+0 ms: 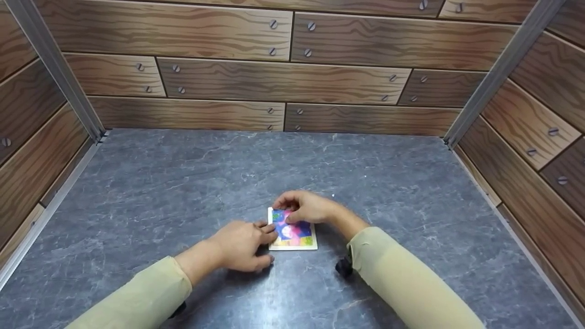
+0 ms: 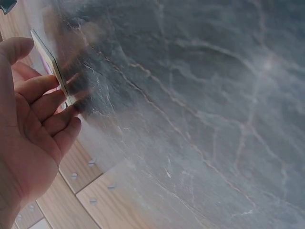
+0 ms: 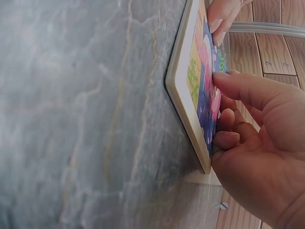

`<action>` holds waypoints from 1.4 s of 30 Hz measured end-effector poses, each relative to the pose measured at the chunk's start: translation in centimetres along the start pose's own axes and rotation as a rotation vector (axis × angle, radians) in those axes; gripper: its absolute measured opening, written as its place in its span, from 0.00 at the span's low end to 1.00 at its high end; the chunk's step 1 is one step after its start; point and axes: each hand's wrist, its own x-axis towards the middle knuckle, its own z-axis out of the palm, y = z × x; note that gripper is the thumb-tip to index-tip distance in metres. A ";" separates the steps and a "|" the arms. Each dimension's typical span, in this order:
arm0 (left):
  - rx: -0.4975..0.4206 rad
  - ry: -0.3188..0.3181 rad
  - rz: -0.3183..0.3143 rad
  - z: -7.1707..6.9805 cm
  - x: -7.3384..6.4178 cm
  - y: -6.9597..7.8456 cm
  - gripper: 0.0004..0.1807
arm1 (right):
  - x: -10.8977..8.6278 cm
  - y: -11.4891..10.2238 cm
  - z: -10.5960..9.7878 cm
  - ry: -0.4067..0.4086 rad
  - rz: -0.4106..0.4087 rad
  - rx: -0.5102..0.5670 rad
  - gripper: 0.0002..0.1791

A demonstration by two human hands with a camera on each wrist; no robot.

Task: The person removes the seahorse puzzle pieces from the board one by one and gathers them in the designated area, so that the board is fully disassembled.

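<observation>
A small flat board (image 1: 299, 240) with a pale rim lies on the grey table, bearing a pink, blue and yellow picture that looks like a puzzle. My left hand (image 1: 242, 244) rests at its left side, fingers laid over that edge and the thumb on the table just below. In the left wrist view the left fingers (image 2: 47, 102) are mostly straight and touch the board's side. My right hand (image 1: 308, 208) bends over the upper part of the picture. Its thumb (image 3: 238, 88) touches the picture and the other fingers curl close to it; whether they pinch a piece is hidden.
Wood-patterned walls (image 1: 228, 80) stand at the back and both sides, with metal posts (image 1: 502, 68) in the corners. Marbled grey table surface (image 1: 183, 173) surrounds the board. A black object (image 1: 343, 267) sits at the right cuff.
</observation>
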 end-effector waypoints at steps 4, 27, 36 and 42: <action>0.010 0.017 0.014 0.1 0.1 0.0 0.32 | -0.1 0.0 0.0 0.002 0.000 0.023 0.25; 0.172 0.147 -0.013 1.3 0.7 1.4 0.30 | 0.5 -0.5 0.1 0.044 0.074 0.029 0.17; 0.143 0.076 -0.089 1.6 0.6 2.2 0.36 | 0.7 -0.5 0.3 0.057 0.077 0.027 0.15; 0.115 0.049 -0.103 1.7 0.5 2.4 0.37 | 0.6 -0.4 0.3 0.064 0.082 0.013 0.15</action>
